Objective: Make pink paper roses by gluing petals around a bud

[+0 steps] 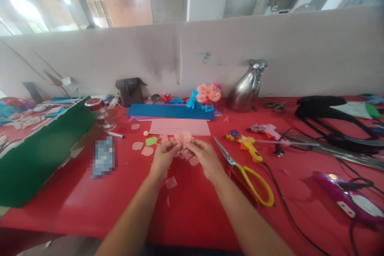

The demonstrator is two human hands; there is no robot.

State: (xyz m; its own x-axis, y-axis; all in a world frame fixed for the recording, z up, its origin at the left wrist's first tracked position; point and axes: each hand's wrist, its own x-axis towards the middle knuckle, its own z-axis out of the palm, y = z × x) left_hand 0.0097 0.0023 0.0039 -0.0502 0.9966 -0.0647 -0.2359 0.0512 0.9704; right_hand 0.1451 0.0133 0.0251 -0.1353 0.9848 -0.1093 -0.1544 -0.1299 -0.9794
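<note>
Left hand (164,155) and right hand (206,156) of mine are both closed at the fingertips, pinching a thin, pale-pink, petal-like paper piece (183,137) between them, above the glossy red table covering (192,218). I judge the work partway: a bunch of peach-pink paper roses (215,95) near the back looks finished, while the piece I hold (whether its layers are joined, I cannot tell) seems loosely formed. Flat, pale-pink cut-paper petals (147,151) lie scattered around my hands, so some joining probably remains.
</note>
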